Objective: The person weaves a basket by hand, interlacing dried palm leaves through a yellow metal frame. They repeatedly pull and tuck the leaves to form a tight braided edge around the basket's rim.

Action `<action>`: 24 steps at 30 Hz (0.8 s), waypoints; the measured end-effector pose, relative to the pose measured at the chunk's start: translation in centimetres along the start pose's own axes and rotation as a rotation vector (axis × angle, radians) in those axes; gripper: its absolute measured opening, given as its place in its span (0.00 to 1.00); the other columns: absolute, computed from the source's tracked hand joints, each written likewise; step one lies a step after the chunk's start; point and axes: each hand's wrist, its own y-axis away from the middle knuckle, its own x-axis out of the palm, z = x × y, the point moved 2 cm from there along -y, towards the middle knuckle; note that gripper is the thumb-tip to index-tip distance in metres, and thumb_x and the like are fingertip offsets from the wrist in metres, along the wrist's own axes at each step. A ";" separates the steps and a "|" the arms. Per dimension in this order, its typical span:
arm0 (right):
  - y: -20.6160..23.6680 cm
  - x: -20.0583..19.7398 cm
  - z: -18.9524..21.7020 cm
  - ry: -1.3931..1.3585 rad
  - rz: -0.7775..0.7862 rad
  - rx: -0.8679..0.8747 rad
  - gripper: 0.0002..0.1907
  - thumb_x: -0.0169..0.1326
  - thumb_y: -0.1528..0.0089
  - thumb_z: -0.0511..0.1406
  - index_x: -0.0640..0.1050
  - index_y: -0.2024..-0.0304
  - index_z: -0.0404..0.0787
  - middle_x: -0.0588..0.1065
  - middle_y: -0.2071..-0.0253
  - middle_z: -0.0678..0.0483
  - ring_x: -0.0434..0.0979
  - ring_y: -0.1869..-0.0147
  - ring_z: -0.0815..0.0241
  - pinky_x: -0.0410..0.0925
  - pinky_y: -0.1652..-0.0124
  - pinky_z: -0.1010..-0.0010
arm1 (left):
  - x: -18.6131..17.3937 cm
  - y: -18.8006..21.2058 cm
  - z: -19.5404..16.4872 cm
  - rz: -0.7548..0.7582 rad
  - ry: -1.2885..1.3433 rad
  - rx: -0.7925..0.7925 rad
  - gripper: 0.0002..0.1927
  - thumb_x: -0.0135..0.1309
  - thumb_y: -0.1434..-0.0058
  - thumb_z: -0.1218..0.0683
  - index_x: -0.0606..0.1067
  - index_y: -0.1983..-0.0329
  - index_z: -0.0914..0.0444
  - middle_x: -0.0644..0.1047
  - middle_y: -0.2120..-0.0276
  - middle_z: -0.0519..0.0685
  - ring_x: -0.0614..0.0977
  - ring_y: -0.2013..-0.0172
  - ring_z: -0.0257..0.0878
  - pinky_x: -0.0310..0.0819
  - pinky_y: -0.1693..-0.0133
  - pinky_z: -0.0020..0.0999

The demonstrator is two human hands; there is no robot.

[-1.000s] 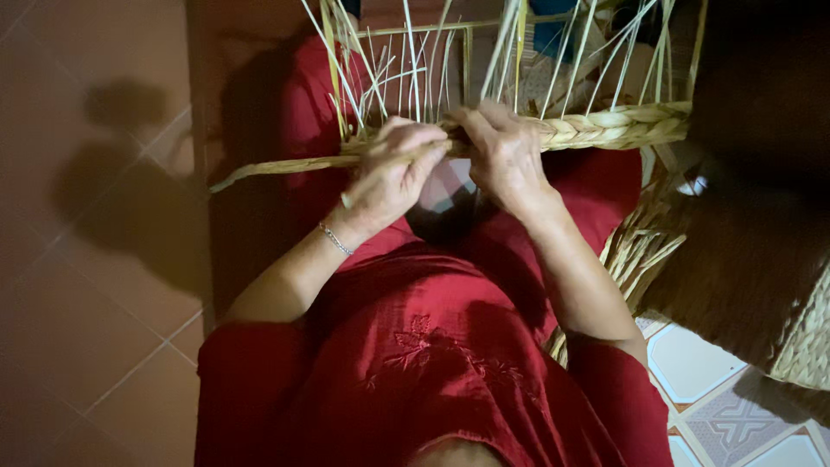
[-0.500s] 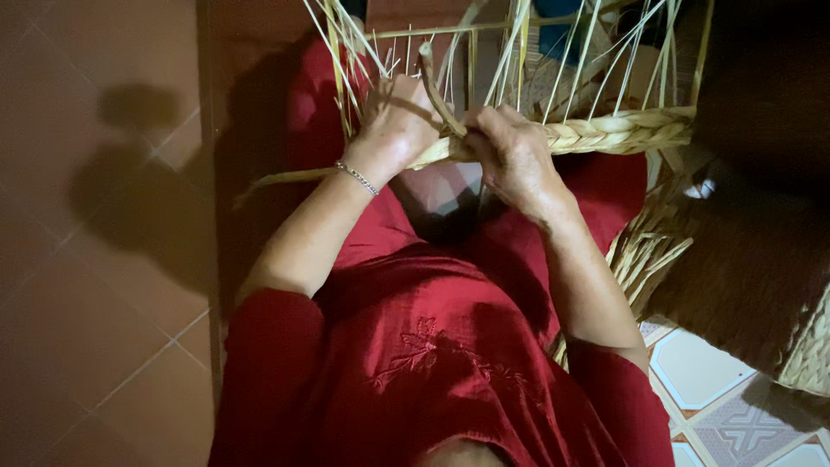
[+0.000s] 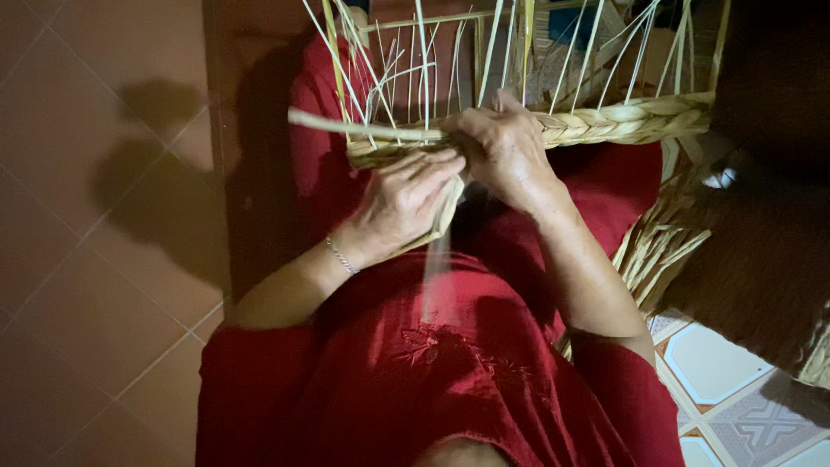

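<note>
A half-woven straw basket (image 3: 640, 121) rests on my lap, its braided rim running across the top with several thin upright strands (image 3: 424, 60) rising from it. My left hand (image 3: 402, 203) grips a flat straw strip (image 3: 443, 220) below the rim; part of the strip blurs downward over my red dress. My right hand (image 3: 506, 151) pinches the rim where another pale strip (image 3: 346, 127) sticks out to the left. A thin bracelet sits on my left wrist.
Brown floor tiles (image 3: 95, 259) lie to the left. A bundle of loose straw (image 3: 661, 246) hangs at my right side. Patterned white tiles (image 3: 735, 380) show at the lower right, beside a dark woven mat (image 3: 761, 251).
My left hand has come down from among the upright strands to below the rim, pulling a strip downward. A strip now points straight left from the rim. My right hand stays on the rim.
</note>
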 end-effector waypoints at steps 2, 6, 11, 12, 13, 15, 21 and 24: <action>0.1 0.1 -0.3 0.035 0.016 -0.099 0.06 0.59 0.34 0.29 0.82 0.55 0.40 0.82 0.66 0.54 0.78 0.68 0.63 0.67 0.50 0.62 | -0.7 -0.2 1.0 0.081 -0.051 -0.061 0.13 0.58 0.28 0.65 0.75 0.41 0.71 0.79 0.56 0.54 0.79 0.59 0.41 0.81 0.62 0.34; 0.4 -0.5 -0.8 0.012 0.042 -0.201 0.06 0.59 0.31 0.33 0.82 0.52 0.39 0.83 0.62 0.52 0.79 0.66 0.63 0.66 0.51 0.60 | -3.5 0.3 2.6 -0.009 -0.546 -0.084 0.14 0.64 0.41 0.55 0.78 0.53 0.65 0.74 0.54 0.53 0.72 0.55 0.46 0.64 0.58 0.47; 0.7 0.7 -1.1 -0.039 -0.026 0.049 0.10 0.62 0.33 0.36 0.80 0.69 0.40 0.75 0.79 0.52 0.72 0.76 0.59 0.67 0.47 0.52 | -3.8 1.7 2.8 0.091 -0.493 -0.099 0.05 0.61 0.39 0.58 0.75 0.64 0.60 0.73 0.53 0.51 0.73 0.52 0.46 0.67 0.52 0.46; 0.5 1.2 -1.1 0.011 -0.045 0.090 0.14 0.63 0.32 0.37 0.80 0.71 0.40 0.74 0.80 0.52 0.69 0.76 0.57 0.68 0.51 0.55 | -3.7 1.9 2.9 0.112 -0.449 -0.121 0.04 0.61 0.36 0.58 0.76 0.63 0.61 0.73 0.56 0.51 0.74 0.55 0.46 0.70 0.55 0.45; 0.3 1.7 -1.1 0.060 -0.067 0.129 0.17 0.64 0.31 0.39 0.79 0.74 0.41 0.73 0.81 0.51 0.66 0.77 0.56 0.69 0.55 0.58 | -3.5 2.1 3.0 0.132 -0.408 -0.141 0.04 0.60 0.33 0.59 0.76 0.62 0.63 0.73 0.60 0.52 0.75 0.59 0.46 0.72 0.57 0.43; -0.4 2.4 -1.2 0.071 -0.082 0.208 0.14 0.65 0.33 0.39 0.81 0.73 0.42 0.73 0.82 0.52 0.66 0.75 0.52 0.65 0.64 0.58 | -3.5 2.5 3.7 0.158 -0.327 -0.206 0.05 0.60 0.30 0.59 0.76 0.62 0.64 0.74 0.66 0.52 0.78 0.66 0.45 0.75 0.64 0.40; -0.2 1.1 0.9 0.032 -0.266 0.156 0.07 0.66 0.38 0.34 0.82 0.69 0.39 0.77 0.74 0.49 0.73 0.66 0.48 0.67 0.63 0.57 | -5.2 3.0 5.3 0.070 -0.099 -0.391 0.09 0.65 0.33 0.55 0.76 0.62 0.62 0.81 0.69 0.55 0.85 0.69 0.46 0.79 0.68 0.39; 2.9 -1.1 2.4 -0.122 -0.412 0.043 0.08 0.63 0.35 0.31 0.79 0.57 0.34 0.78 0.60 0.45 0.77 0.54 0.46 0.70 0.54 0.58 | -6.1 3.3 5.3 0.177 -0.207 -0.570 0.16 0.70 0.37 0.52 0.75 0.61 0.65 0.81 0.70 0.54 0.84 0.71 0.46 0.76 0.68 0.39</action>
